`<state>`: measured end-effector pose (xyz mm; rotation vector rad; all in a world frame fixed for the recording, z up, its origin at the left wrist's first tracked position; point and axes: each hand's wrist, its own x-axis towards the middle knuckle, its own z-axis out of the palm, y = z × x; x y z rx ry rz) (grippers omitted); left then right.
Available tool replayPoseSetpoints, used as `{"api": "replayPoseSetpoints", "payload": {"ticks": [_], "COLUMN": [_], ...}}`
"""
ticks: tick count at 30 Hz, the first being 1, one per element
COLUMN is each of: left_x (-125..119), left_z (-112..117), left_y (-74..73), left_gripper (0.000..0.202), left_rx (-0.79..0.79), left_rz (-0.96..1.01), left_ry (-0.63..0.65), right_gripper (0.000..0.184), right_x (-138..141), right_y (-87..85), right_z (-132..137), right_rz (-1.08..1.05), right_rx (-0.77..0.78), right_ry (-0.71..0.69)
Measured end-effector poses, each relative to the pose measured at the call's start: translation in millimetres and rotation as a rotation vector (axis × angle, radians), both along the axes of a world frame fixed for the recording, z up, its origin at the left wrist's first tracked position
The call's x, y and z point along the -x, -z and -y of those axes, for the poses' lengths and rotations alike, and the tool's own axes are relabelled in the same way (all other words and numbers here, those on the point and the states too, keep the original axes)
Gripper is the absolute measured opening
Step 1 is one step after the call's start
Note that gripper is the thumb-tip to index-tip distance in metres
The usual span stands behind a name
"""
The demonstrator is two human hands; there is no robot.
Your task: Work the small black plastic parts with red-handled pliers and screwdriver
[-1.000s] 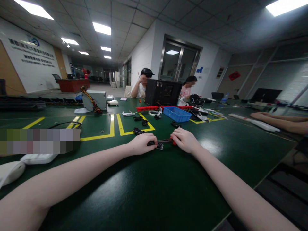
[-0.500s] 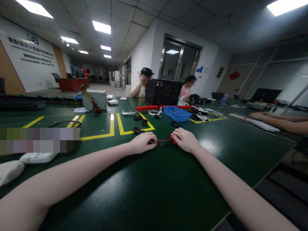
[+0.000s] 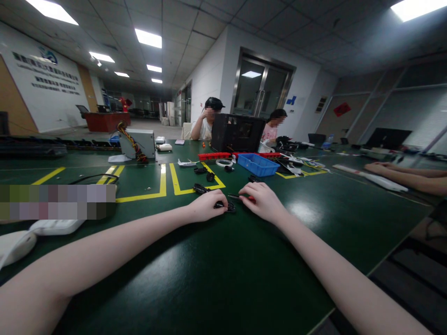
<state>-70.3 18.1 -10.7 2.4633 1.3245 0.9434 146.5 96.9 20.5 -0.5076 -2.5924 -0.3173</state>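
Black cable (image 3: 231,206), bunched in a small coil, is pinched in the fingers of my left hand (image 3: 206,206) just above the green table. In my right hand (image 3: 264,201) are red-handled pliers (image 3: 234,197), their dark metal nose pointing left toward the cable. The fingers and the dim light hide most of the handles. The nose lies slightly beyond the cable and appears apart from it. A bundled black cable (image 3: 200,188) lies behind my left hand. Small black pieces (image 3: 210,177) rest farther back, inside a yellow tape outline.
A blue bin (image 3: 257,165) stands beyond my right hand, before a black computer case (image 3: 237,134). To the left is a power supply (image 3: 138,144) with coloured wires. Two people sit across the table; another person's arms (image 3: 405,176) rest at right near a white strip (image 3: 370,177).
My right hand has shifted slightly left and away from me, and the pliers' nose has turned and drawn off the cable. My left hand stays nearly still on the cable.
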Motion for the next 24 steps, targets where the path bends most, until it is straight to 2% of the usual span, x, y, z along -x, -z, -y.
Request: {"api": "replayPoseSetpoints", "payload": {"ticks": [4,8,14,24], "left_x": [1.9,2.4,4.3,7.6], "left_z": [-2.4,-3.9,-6.8,-8.8], "left_y": [1.7,2.6,3.9,3.0], "left_gripper": [0.006,0.007,0.003,0.012], "left_rx": [0.003,0.000,-0.010,0.036], "left_rz": [0.019,0.052,0.065,0.092], "left_ry": [0.018,0.033,0.039,0.047], "right_gripper": [0.012,0.012,0.011,0.008], "right_x": [16.6,22.7,31.1,27.1], "right_y": [3.7,7.4,3.5,3.0], "right_z": [15.6,22.4,34.7,25.5], "right_rz": [0.018,-0.022,-0.035,-0.033], "right_rx": [0.145,0.182,0.157,0.304], "right_ry": [-0.147,-0.126,-0.160,-0.110]}}
